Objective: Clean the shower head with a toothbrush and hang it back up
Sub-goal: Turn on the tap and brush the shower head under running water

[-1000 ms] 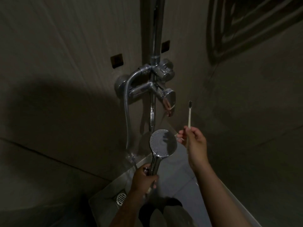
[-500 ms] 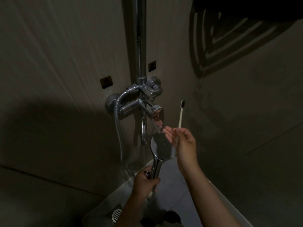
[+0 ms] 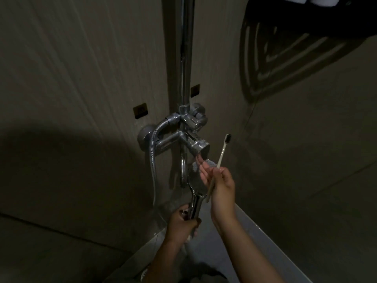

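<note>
My left hand (image 3: 181, 221) grips the chrome handle of the round shower head (image 3: 195, 201), which stands upright below the mixer tap (image 3: 191, 139). My right hand (image 3: 219, 186) holds a pale toothbrush (image 3: 222, 152) with dark bristles pointing up. Its outstretched fingers reach in front of the shower head's face toward the tap lever (image 3: 203, 149), hiding most of the face. A metal hose (image 3: 153, 160) curves down from the tap on the left.
A chrome riser pipe (image 3: 186, 58) runs up the grey tiled wall above the tap. A curved spout (image 3: 183, 170) hangs under the tap. A floor drain (image 3: 143, 276) shows at the bottom. The room is dim.
My view has tilted upward. My right hand has moved left and up with the toothbrush, in front of the shower head, its fingers reaching the tap lever. My left hand keeps its grip on the handle.
</note>
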Demonstrator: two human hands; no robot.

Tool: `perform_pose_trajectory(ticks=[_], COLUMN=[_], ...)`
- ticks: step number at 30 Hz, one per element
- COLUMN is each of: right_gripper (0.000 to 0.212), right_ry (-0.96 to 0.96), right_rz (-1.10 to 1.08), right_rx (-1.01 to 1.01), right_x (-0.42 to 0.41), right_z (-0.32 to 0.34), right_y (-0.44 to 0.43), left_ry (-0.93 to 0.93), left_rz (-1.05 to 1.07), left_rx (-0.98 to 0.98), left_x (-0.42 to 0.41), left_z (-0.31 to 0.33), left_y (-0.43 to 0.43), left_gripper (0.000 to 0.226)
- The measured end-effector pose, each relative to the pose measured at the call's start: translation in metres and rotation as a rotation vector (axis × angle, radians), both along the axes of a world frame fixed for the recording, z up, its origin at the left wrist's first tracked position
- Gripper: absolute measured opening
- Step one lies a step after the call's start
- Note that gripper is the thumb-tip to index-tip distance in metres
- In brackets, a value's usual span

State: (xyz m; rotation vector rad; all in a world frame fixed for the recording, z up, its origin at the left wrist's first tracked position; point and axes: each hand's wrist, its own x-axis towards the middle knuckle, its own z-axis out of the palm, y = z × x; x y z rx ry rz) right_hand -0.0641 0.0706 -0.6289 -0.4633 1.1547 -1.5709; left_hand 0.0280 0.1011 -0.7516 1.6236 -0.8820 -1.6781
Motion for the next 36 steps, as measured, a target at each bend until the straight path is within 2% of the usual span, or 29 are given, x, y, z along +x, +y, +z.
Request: perform_pose_trajectory(ticks=[4,9,19,23,32,36], right_gripper=[0.023,0.021,0.018,0.021,0.02,0.022], right_ry=[-0.025,0.052,0.189,0.375,0.476,0.449], right_rz=[0.007,0.049,-0.271,-0.334,-0.405,-0.43], right_rx=[0.01,0.018,0.155,0.293,0.359,0.36], right_x=[-0.003,-0.013,-0.075,-0.102,-0.143,-0.161], right_z=[0.002,-0.002,-0.011,-0.013,-0.006,-0.001], right_y=[0.001,-0.001,0.034,0.054,0.093,0.113], left_ry=[-0.001,0.011,0.049,0.076,0.289,0.333], left_rz=[-0.008,-0.016,-0.098,-0.196,-0.294,-0.345], left_rx=[-0.024,-0.026,-0.056,-0.097,-0.216,-0.285], left_x=[0.001,-0.001,-0.025,-0.044,-0.11,-0.142], left_z=[0.003,0.004,0.014,0.021,0.083,0.112], left_y=[-0.002,-0.003,-0.012,-0.019,-0.039,-0.041], left_gripper=[0.036,0.045,0.042,0.047,0.052,0.055])
